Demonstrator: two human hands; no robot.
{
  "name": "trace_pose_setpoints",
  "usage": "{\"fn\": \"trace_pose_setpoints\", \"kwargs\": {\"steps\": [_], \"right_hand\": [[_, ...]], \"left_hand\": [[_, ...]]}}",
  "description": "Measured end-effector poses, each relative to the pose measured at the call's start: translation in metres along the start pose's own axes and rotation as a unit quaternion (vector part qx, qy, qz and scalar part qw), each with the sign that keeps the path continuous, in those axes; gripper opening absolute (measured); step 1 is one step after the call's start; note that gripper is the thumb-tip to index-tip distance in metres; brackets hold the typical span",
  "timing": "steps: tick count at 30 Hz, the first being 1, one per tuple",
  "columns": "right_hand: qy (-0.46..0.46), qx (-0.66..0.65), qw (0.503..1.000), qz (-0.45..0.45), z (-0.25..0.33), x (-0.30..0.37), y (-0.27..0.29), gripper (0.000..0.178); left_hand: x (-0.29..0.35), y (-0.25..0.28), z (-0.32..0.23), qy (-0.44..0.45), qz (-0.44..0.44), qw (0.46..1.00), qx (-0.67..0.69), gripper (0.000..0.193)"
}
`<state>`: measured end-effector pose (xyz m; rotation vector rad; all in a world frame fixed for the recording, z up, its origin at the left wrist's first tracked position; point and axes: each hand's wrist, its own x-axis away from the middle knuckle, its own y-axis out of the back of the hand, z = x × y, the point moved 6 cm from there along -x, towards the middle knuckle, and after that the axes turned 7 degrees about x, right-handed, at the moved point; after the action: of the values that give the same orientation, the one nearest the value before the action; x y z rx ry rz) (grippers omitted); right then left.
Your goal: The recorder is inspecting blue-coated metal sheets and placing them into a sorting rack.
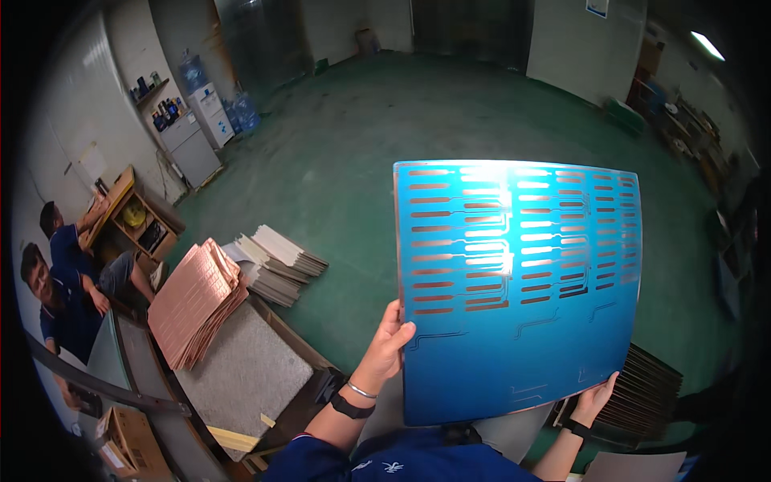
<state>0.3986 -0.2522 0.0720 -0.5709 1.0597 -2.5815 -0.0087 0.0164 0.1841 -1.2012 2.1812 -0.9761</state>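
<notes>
The left hand (388,345) is gripping the blue panel (518,293) by its left edge, thumb pressing the face and fingers curling behind; the right hand (597,395) is clasping its lower right corner. The panel is hanging in the air before the person, right of the worktop (249,373). Past its top edge, the green floor (337,145) is stretching toward the far walls. Copper sheets (197,301) are lying along the worktop's far left edge, and pale sheets (277,265) are sitting just beyond its far edge. A wooden cabinet (120,199) is holding something yellow (133,214) in an open compartment. A cardboard box (132,442) is standing left of the worktop's near edge; I can't make out its contents. A water dispenser (210,116) is carrying a blue bottle (192,72).
</notes>
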Motion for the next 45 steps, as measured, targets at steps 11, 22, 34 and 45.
{"fn": "trace_pose_setpoints", "kwargs": {"steps": [11,22,34,45], "right_hand": [[-0.012,-0.009,1.0,0.022,-0.001,-0.007,0.03,0.038],[-0.024,0.002,1.0,0.016,0.0,-0.001,0.019,0.041],[-0.01,0.02,0.995,0.095,0.005,-0.008,0.041,0.037],[-0.05,-0.006,0.981,0.185,0.002,0.007,-0.006,0.035]], "left_hand": [[-0.003,0.0,0.006,0.017,0.0,0.999,-0.042,0.048],[-0.013,0.012,0.014,0.02,-0.031,0.999,-0.035,0.046],[-0.013,0.018,0.017,0.014,-0.045,0.999,-0.027,0.042],[-0.022,0.045,0.024,0.012,-0.114,0.993,-0.034,0.04]]}}
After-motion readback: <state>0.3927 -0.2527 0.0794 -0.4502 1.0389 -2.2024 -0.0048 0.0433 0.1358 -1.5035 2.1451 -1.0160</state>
